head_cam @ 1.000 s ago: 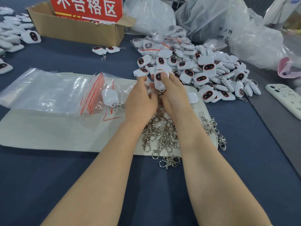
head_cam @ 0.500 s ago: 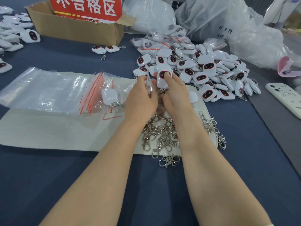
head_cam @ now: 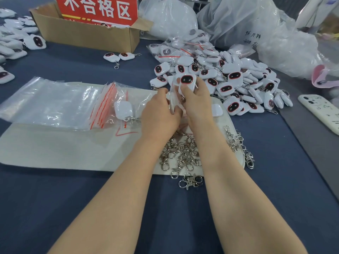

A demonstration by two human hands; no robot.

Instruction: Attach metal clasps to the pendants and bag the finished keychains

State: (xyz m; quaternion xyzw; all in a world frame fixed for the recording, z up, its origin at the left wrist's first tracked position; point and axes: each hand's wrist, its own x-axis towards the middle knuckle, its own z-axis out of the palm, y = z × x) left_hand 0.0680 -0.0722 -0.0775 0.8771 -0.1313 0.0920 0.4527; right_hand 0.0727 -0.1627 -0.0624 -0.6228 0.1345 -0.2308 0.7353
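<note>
My right hand [head_cam: 196,105] grips a white pendant [head_cam: 187,80] with a dark, red-rimmed face, holding it upright above the mat. My left hand [head_cam: 158,112] sits right beside it and pinches a small clear bag [head_cam: 172,99] against the pendant's lower edge. A heap of metal clasps [head_cam: 181,154] lies on the white mat [head_cam: 55,149] under my wrists. A stack of red-striped zip bags [head_cam: 55,101] lies to the left, with one bagged pendant [head_cam: 123,110] at its right end. The big pile of pendants [head_cam: 238,85] is just beyond my hands.
A cardboard box [head_cam: 88,32] with a red sign [head_cam: 99,8] stands at the back left, two loose keychains [head_cam: 119,56] in front of it. Large plastic sacks [head_cam: 238,21] fill the back right. A phone [head_cam: 322,112] lies at the right. More pendants [head_cam: 14,43] sit far left.
The pendant in my right hand has risen a little, away from me and to the right. My left hand now pinches the clear bag beside it. Both forearms stayed almost still.
</note>
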